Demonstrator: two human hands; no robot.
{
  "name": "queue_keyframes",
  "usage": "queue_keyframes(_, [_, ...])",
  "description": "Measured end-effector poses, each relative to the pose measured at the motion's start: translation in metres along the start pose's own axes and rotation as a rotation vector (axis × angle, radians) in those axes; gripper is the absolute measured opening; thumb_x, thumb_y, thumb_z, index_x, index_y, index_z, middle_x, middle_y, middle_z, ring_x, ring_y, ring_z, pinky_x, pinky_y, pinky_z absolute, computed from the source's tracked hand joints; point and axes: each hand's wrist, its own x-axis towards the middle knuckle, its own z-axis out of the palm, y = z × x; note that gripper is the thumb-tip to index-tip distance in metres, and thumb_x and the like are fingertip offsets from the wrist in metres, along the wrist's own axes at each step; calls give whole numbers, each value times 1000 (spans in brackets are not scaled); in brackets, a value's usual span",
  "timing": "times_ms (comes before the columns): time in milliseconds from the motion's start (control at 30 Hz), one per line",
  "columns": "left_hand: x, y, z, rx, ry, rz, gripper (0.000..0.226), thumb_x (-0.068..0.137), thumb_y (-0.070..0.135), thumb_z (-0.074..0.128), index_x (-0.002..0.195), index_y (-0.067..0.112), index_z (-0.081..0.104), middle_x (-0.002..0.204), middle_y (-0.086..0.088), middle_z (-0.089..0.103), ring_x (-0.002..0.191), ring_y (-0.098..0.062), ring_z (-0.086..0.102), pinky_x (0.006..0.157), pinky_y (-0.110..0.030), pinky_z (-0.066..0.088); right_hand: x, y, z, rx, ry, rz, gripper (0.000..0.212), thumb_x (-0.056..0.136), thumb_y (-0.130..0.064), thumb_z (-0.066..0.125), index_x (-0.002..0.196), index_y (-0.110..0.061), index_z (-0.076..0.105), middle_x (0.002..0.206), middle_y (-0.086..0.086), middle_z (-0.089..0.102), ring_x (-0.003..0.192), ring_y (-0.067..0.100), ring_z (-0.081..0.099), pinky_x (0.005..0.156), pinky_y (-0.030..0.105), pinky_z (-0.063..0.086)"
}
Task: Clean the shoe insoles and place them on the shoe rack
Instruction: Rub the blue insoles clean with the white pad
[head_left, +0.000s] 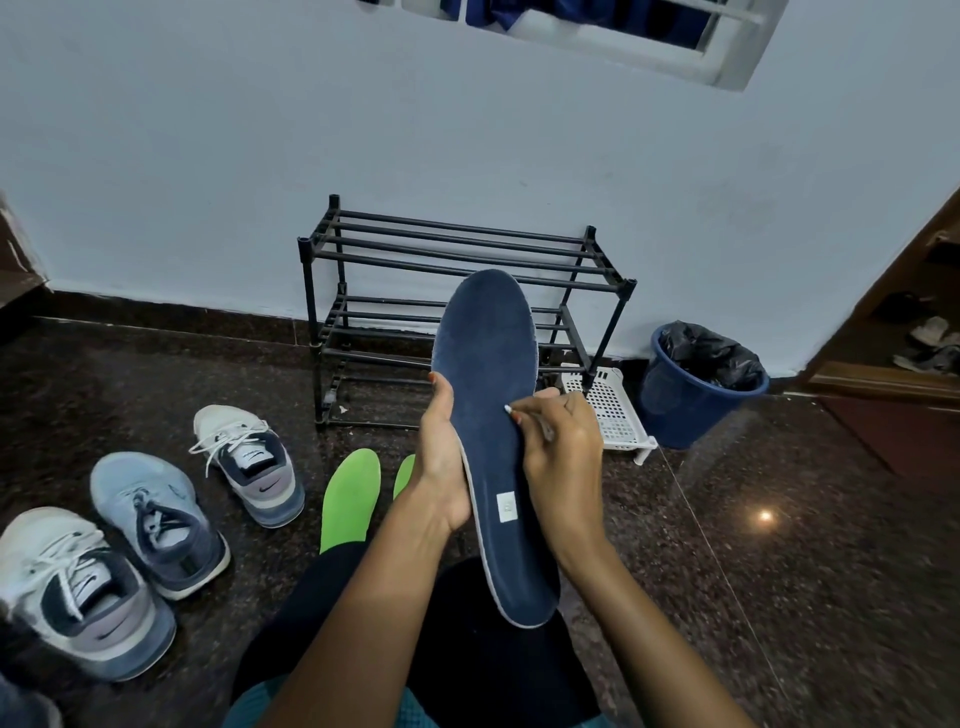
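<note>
Before the rack (467, 244), our left hand (441, 457) is gripping the insole (488, 353) steady so our right hand (563, 452), pinching a tool (510, 410), is reaching its face.

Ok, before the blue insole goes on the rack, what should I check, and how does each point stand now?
1. Left hand grips the blue insole: ok.
2. Right hand at the insole's edge, thing held: cannot tell.
3. Insole clean: cannot tell.
4. Room on the shoe rack top bars: ok.
5. Green insoles on the rack: not ok, both lie on the floor.
</note>
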Motion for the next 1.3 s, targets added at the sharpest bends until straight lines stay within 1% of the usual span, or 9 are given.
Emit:
queue_keyframes(133, [1, 1, -2, -129, -26, -48, 94, 90, 71, 9, 119, -4, 59, 125, -18, 62, 112, -22, 62, 91, -31, 49, -15, -3, 1, -4, -27, -33, 11, 81, -1, 61, 85, -9, 69, 79, -3, 50, 78, 17, 50, 75, 3, 31])
queue_keyframes(267, [3, 0, -1, -215, -18, -2, 88, 92, 68, 12, 123, -3, 54, 130, -22, 57, 124, -26, 53, 104, -35, 39, -33, -7, 0, 52, -68, -12, 14, 80, -6, 58, 85, -10, 70, 80, -5, 51, 77, 15, 52, 74, 2, 33])
queue_keyframes(500, [-3, 4, 3, -123, -66, -50, 93, 90, 70, 10, 125, -4, 55, 126, -18, 61, 117, -22, 59, 93, -31, 49, -13, -6, -2, 5, -53, -6, 11, 82, 0, 62, 84, -8, 70, 77, -13, 45, 79, 15, 49, 73, 2, 31])
queue_keyframes(600, [-4, 2, 3, -108, -59, -52, 93, 92, 67, 10, 99, -1, 72, 107, -14, 71, 95, -19, 70, 77, -26, 56, -4, -5, 1, 4, -32, 6, 11, 82, 0, 61, 85, -7, 69, 79, -10, 45, 78, 19, 50, 73, 6, 33])
queue_keyframes(733, [-4, 4, 2, -179, -77, -50, 92, 91, 70, 10, 120, -3, 57, 127, -18, 60, 119, -22, 58, 98, -32, 44, -15, -10, 4, 19, -56, -13, 13, 83, -6, 58, 87, -9, 69, 80, -8, 48, 79, 16, 50, 74, 3, 31])
queue_keyframes(900, [-1, 2, 2, -238, -58, 18, 84, 94, 65, 11, 112, -1, 60, 128, -23, 58, 127, -29, 51, 113, -40, 31, -41, -20, 2, 107, -112, 5, 17, 82, -14, 54, 88, -12, 71, 76, -13, 46, 76, 14, 53, 72, 11, 38])
queue_keyframes(1133, [-2, 2, 3, -202, -93, -24, 89, 91, 69, 11, 118, -1, 58, 128, -18, 60, 122, -23, 55, 103, -36, 40, -23, -15, -1, 57, -108, 41, 11, 84, -4, 62, 85, -10, 70, 77, -14, 45, 79, 12, 50, 73, 4, 34])
queue_keyframes(1200, [-1, 2, 1, -170, -95, -38, 93, 90, 71, 9, 121, -3, 56, 127, -17, 61, 116, -21, 60, 99, -32, 45, -13, -12, 0, 51, -83, 42, 11, 83, -3, 62, 85, -11, 70, 79, -12, 47, 80, 12, 51, 77, 12, 38])
queue_keyframes(1300, [0, 2, 0, -163, -93, -44, 94, 90, 71, 9, 121, -4, 57, 124, -18, 62, 110, -21, 64, 95, -30, 49, -10, -12, 3, 44, -66, 35, 11, 82, -4, 63, 84, -12, 70, 79, -12, 49, 80, 16, 54, 79, 38, 45])
